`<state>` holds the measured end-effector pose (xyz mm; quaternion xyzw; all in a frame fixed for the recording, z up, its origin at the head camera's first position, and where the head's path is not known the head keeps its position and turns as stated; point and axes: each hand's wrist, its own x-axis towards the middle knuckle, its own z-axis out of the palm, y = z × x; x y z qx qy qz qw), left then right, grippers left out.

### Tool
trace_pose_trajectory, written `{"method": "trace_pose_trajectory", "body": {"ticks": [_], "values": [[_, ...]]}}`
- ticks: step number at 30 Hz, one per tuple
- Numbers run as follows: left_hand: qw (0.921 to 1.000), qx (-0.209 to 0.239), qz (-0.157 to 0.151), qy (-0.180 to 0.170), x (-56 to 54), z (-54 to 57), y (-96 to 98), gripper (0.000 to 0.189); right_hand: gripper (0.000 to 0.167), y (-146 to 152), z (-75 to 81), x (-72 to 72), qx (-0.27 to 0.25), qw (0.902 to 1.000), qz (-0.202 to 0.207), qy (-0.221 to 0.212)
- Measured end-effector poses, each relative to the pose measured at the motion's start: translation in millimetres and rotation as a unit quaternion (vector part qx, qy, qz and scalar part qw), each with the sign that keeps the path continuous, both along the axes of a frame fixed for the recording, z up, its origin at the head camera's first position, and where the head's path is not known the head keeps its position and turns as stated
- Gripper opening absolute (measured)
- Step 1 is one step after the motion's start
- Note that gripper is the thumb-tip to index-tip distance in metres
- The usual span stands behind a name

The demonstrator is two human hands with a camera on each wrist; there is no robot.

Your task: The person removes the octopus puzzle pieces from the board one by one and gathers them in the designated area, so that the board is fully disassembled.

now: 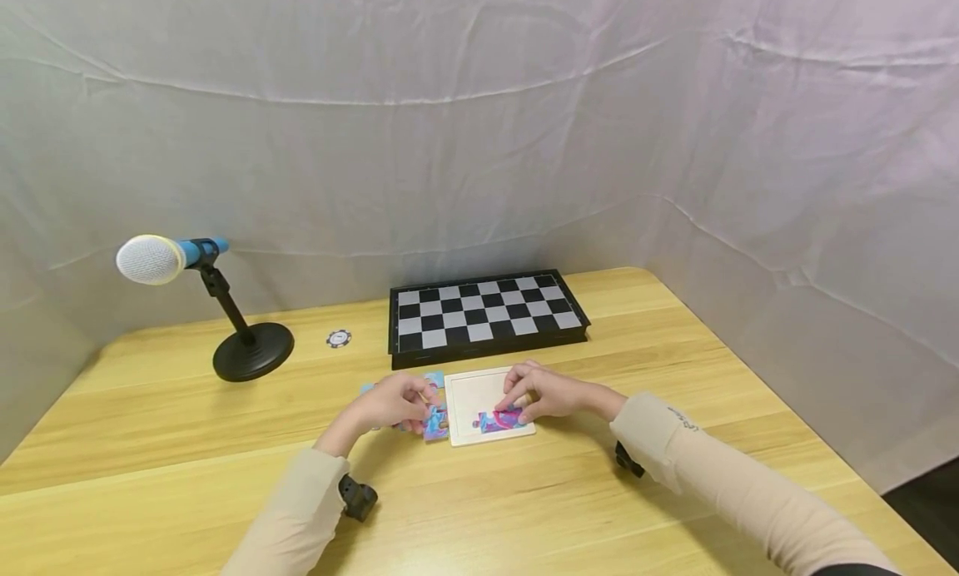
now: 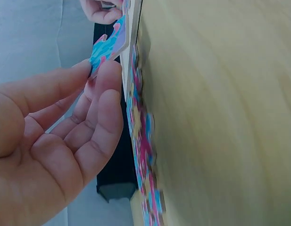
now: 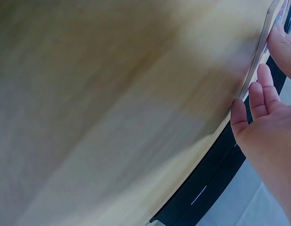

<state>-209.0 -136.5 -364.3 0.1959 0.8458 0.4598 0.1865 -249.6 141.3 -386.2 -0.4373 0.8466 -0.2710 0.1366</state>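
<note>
My left hand (image 1: pixel 393 401) pinches a blue, pink and purple jigsaw piece (image 2: pixel 106 47) between thumb and fingers, at the left edge of a shallow cream puzzle tray (image 1: pixel 470 386). Joined pink and blue jigsaw pieces (image 1: pixel 490 422) lie in the tray's lower right part. Over that corner is my right hand (image 1: pixel 553 393), with index finger and thumb touching the pieces there. Its other fingers extend loosely by the tray's edge in the right wrist view. More loose jigsaw pieces (image 2: pixel 144 141) lie on the table below my left hand, partly hidden by it in the head view.
A black and white chessboard box (image 1: pixel 487 318) stands just behind the tray. To the left are a poker chip (image 1: pixel 339 338) and a blue microphone (image 1: pixel 161 258) on a black stand (image 1: pixel 253 351). Grey cloth (image 1: pixel 449 160) hangs behind the wooden table (image 1: pixel 449 509).
</note>
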Motion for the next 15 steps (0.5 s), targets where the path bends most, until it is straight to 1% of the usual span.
{"method": "trace_pose_trajectory", "body": {"ticks": [3,6,15], "values": [[1.0,0.001,0.0,0.005,1.2,-0.4,-6.8,0.011,0.029,0,0.2,0.2,0.001,1.0,0.0,0.001],[0.9999,0.004,-0.007,0.01,3.1,-0.6,-13.2,0.012,0.029,0,0.7,0.5,0.0,1.0,-0.001,-0.001],[0.9999,0.014,-0.008,-0.004,7.4,0.2,-27.8,0.011,0.028,0,1.3,0.8,-0.001,1.0,0.0,0.001]]}}
